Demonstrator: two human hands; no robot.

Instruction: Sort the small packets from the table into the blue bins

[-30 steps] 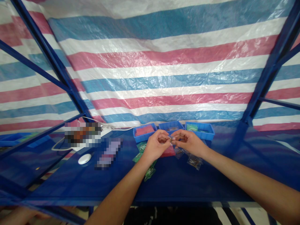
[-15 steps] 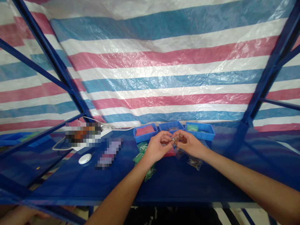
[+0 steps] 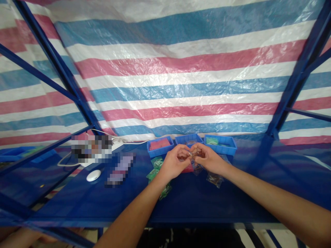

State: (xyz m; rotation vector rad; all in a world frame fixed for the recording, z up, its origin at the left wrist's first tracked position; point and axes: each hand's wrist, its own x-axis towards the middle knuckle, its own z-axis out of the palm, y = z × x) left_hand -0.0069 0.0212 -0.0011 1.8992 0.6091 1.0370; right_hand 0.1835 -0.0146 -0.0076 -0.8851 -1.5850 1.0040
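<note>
My left hand and my right hand meet just above the blue table. Fingertips of both pinch a small clear plastic bag; its contents are too small to make out. Below the left wrist lie several small green-printed bags, partly hidden by the forearm. A red flat piece shows under the hands. By the right wrist rest clear bags with brownish small parts. Behind the hands stand a blue bin with pink content, a middle blue bin and a blue bin with green packets.
A white rounded object and a blurred purple item lie at left, near a white cable. Blue frame posts flank a striped tarp. Another person's arm shows at lower left.
Both hands stay in nearly the same place. Their fingers shift slightly on the clear bag, and a bit more of it shows between the fingertips.
</note>
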